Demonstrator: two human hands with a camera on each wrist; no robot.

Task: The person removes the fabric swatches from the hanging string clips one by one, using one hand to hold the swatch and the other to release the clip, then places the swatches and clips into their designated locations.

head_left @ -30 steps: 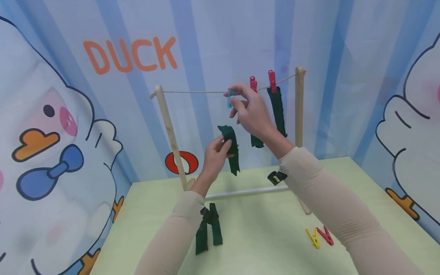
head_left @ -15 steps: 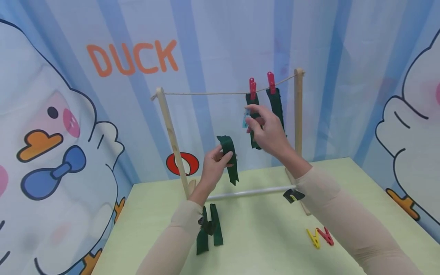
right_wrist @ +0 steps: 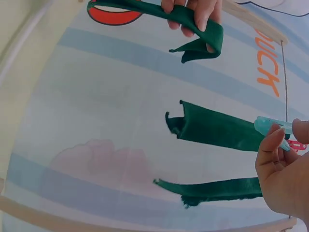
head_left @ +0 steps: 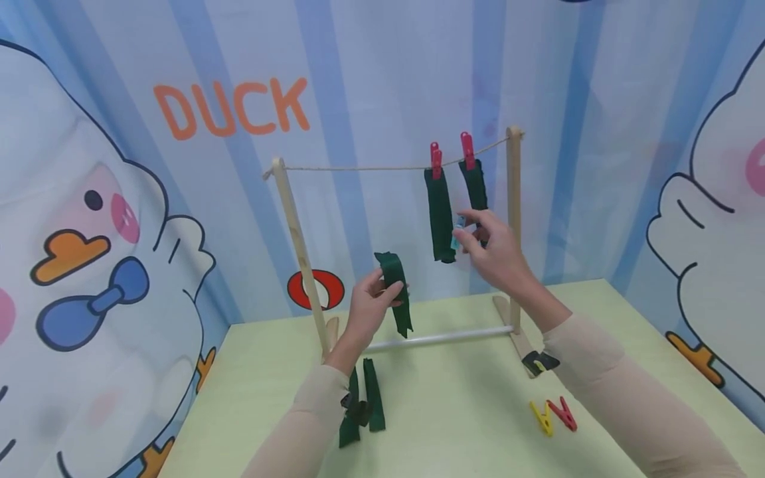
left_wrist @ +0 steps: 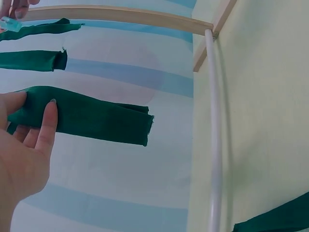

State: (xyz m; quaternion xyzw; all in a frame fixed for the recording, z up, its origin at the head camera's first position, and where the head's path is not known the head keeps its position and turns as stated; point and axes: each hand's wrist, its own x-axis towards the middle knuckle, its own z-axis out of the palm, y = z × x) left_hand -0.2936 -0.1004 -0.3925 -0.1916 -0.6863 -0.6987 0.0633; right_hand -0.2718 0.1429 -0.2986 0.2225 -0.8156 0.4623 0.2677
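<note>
My left hand (head_left: 366,307) pinches a folded dark green fabric strip (left_wrist: 101,116) between thumb and fingers, below the rope line (head_left: 352,168). The strip's tail hangs down past the fingers. In my right hand (head_left: 497,257) a light blue clothespin (right_wrist: 271,124) is held by thumb and fingertips, to the right of one green strip (head_left: 439,216) hanging from the line. Farther right hangs another strip (head_left: 474,180), partly hidden behind that hand. Red clothespins (head_left: 468,150) fasten both strips to the rope.
Wooden posts (head_left: 296,240) carry the rope, with a white crossbar (head_left: 439,339) low between them. A yellow clothespin (head_left: 542,419) and a red clothespin (head_left: 562,414) lie front right. Two more green strips (head_left: 374,396) lie on the table under my left wrist.
My right hand has moved down and right with the light blue clothespin, away from the rope to beside the hanging strips. My left hand has lowered slightly, still holding its strip.
</note>
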